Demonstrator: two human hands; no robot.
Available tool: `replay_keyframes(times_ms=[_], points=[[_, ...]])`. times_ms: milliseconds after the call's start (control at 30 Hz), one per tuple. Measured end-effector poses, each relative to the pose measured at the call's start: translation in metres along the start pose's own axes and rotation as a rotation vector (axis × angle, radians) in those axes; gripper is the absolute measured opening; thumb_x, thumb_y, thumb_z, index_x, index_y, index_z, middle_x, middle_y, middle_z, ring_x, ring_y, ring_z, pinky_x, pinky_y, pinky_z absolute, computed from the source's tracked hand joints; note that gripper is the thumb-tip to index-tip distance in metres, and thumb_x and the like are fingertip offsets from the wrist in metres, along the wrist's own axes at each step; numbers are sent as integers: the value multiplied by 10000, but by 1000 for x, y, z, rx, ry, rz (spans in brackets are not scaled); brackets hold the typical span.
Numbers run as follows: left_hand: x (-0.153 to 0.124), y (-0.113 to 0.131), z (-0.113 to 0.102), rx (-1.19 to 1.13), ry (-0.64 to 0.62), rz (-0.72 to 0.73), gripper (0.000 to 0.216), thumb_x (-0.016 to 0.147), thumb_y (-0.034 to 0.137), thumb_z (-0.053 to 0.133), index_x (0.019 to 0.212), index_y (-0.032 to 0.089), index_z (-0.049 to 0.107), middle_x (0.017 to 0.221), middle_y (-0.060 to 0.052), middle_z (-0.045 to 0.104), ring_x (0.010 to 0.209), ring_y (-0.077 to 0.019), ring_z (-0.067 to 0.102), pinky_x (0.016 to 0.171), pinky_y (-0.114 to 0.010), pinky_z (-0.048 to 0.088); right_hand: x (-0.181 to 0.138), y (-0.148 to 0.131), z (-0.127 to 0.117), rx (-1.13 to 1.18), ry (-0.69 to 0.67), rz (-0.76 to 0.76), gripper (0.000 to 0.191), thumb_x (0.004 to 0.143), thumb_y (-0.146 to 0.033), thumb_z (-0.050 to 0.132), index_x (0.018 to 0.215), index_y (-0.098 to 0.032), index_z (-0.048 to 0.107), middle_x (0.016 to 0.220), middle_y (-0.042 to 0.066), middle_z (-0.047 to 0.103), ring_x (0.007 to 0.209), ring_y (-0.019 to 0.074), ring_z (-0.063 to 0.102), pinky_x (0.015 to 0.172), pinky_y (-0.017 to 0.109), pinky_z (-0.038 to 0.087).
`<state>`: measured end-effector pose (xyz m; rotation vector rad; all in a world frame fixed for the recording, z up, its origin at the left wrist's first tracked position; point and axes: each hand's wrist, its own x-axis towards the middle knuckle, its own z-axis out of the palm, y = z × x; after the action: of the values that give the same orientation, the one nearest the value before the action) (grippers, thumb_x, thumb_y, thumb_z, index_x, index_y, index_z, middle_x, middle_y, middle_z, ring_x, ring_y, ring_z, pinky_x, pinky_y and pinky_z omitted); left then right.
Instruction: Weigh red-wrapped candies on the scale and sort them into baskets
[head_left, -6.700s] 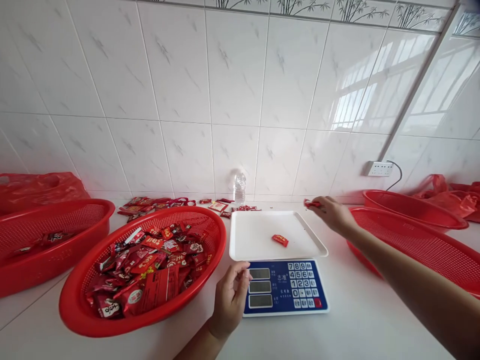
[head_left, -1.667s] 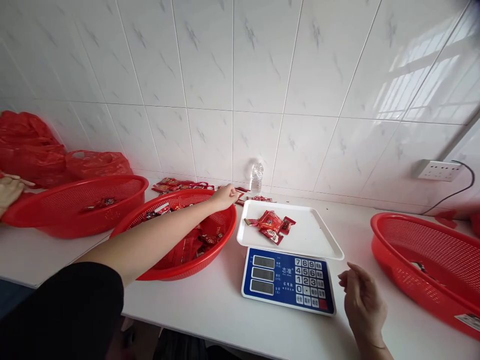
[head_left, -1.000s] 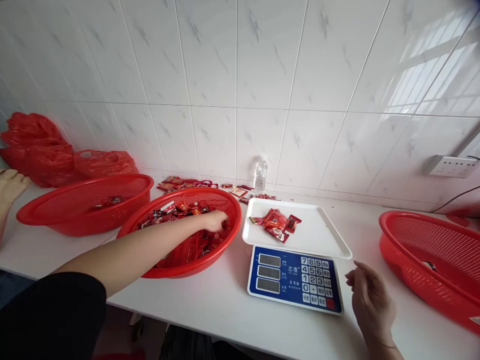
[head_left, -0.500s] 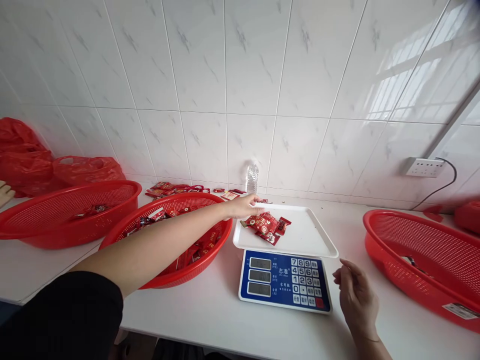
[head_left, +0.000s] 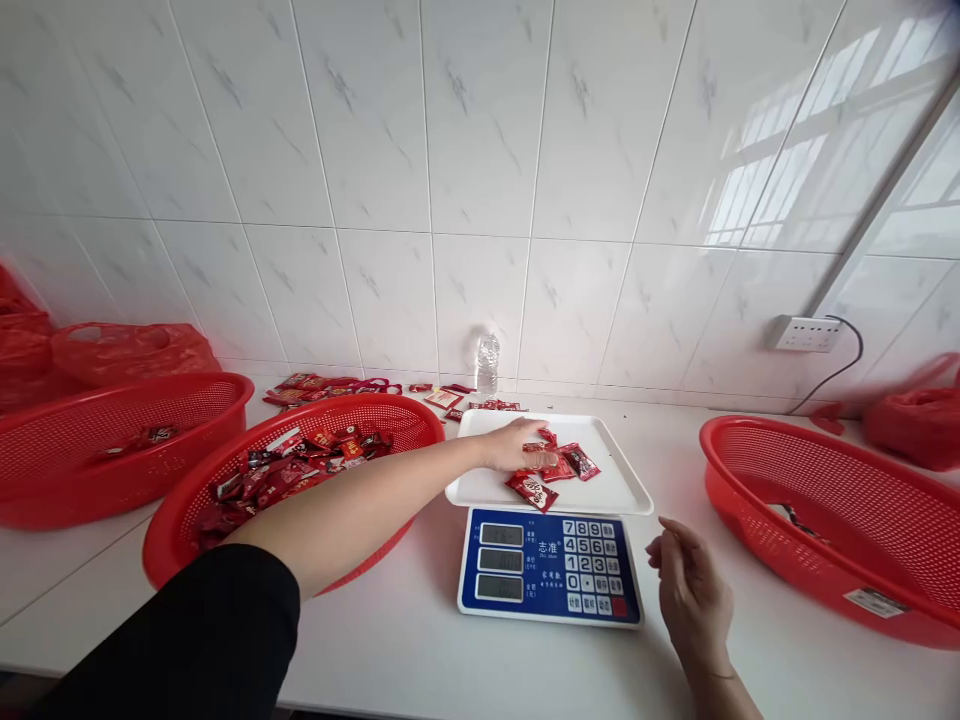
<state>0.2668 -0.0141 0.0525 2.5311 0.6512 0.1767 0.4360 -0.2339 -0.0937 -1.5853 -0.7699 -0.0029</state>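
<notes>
My left hand is over the white tray of an electronic scale, its fingers curled onto red snack packets. More packets lie loose beside and below the fingers on the tray. Part of the pile is hidden under the hand. The scale's blue keypad panel faces me, with three small displays on its left. My right hand rests just right of the scale, fingers loosely curled together, with nothing visible in them. Below my left arm stands a red basket holding many red packets.
Another red basket stands at the left and a third at the right, each with a few packets inside. Loose packets and a clear bottle are along the wall. Red plastic bags sit far left. A socket is on the wall.
My left hand has moved forward onto the packets, which have shifted and spread on the tray. The view has turned slightly right. My right hand stays beside the scale.
</notes>
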Motion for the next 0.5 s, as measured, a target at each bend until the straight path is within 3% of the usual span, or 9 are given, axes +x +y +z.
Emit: replay_keyframes(times_ms=[133, 233, 300, 400, 433, 500], points=[[-12, -32, -34, -64, 416, -43, 342, 848, 457, 469, 1039, 199, 587, 1116, -53, 653, 1066, -192, 586, 941, -311, 436, -1, 0, 0, 34, 1, -15, 357, 861, -503, 471, 1025, -207, 583, 701, -6, 601, 615, 137, 581, 621, 264, 475], [-42, -70, -54, -17, 606, -244, 233, 836, 381, 469, 915, 196, 586, 883, -22, 678, 819, -168, 633, 749, -281, 500, -1, 1, -2, 48, 16, -16, 358, 852, -506, 487, 1021, -207, 589, 687, -8, 596, 605, 137, 572, 615, 263, 469], [-67, -92, -57, 21, 497, -403, 187, 803, 330, 504, 888, 189, 592, 836, -23, 674, 744, -169, 629, 672, -270, 496, -1, 3, -3, 33, 24, -5, 367, 848, -511, 492, 1030, -209, 592, 684, -7, 599, 601, 137, 572, 614, 263, 462], [-98, -108, -50, 40, 57, -524, 188, 715, 315, 624, 854, 189, 627, 806, -22, 679, 754, -189, 629, 657, -258, 487, -2, 5, -5, -15, 19, 13, 383, 844, -517, 495, 1053, -211, 595, 698, -1, 612, 614, 143, 582, 631, 269, 456], [-105, -109, -45, 10, -16, -530, 227, 692, 334, 662, 869, 193, 637, 803, -17, 678, 769, -194, 628, 665, -256, 489, -2, 5, -5, -24, 16, 15, 389, 844, -520, 493, 1057, -211, 595, 704, 2, 616, 620, 145, 585, 635, 272, 455], [-111, -103, -36, -91, 55, -513, 306, 717, 387, 682, 947, 191, 640, 862, -15, 672, 809, -197, 621, 698, -268, 500, -2, 5, -5, -28, 15, 15, 395, 844, -524, 491, 1058, -210, 595, 708, 5, 617, 623, 149, 587, 635, 274, 456]])
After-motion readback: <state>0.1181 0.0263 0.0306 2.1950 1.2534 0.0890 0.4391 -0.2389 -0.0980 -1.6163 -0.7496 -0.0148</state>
